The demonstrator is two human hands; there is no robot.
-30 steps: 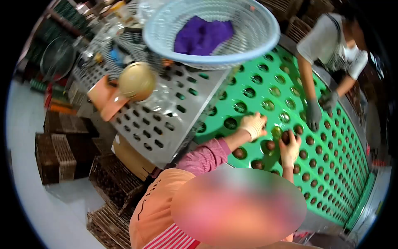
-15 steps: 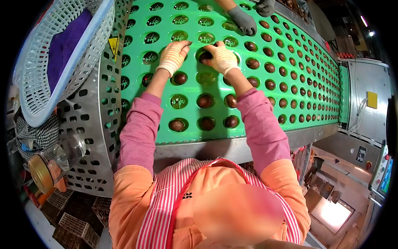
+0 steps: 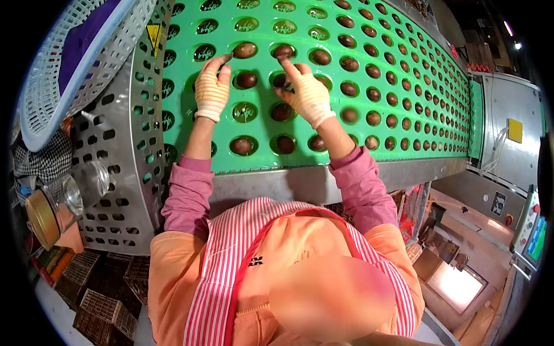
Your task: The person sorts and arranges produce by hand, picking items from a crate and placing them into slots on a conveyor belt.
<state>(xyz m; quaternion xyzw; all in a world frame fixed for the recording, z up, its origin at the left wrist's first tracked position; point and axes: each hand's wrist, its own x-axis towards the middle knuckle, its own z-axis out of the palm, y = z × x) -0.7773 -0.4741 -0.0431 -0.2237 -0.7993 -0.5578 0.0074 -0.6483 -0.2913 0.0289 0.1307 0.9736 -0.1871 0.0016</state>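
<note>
My left hand [image 3: 212,92], in a fingerless striped glove, hovers over the green moulded sheet [image 3: 268,163] with fingers apart and nothing in them. Its fingertips are just left of a dark brown, egg-like round piece [image 3: 245,50] seated in a cup. My right hand [image 3: 309,95], gloved alike, has its fingers spread. Its index fingertip meets another brown piece [image 3: 284,52] in the same row. Below that finger, a further piece [image 3: 281,79] sits in its cup near my thumb, partly covered by the hand.
Wet-looking cups [image 3: 246,24] line the far left of the sheet; filled rows run right toward a metal machine housing [image 3: 508,121]. At left stand a perforated metal guard [image 3: 115,173] and a pale blue basket [image 3: 46,109] with purple cloth. A metal edge [image 3: 265,187] runs in front of me.
My left hand has moved left and lower, and my right hand slightly lower. Brown pieces now show in cups by my fingertips. Another person's grey-gloved hands have left the view.
</note>
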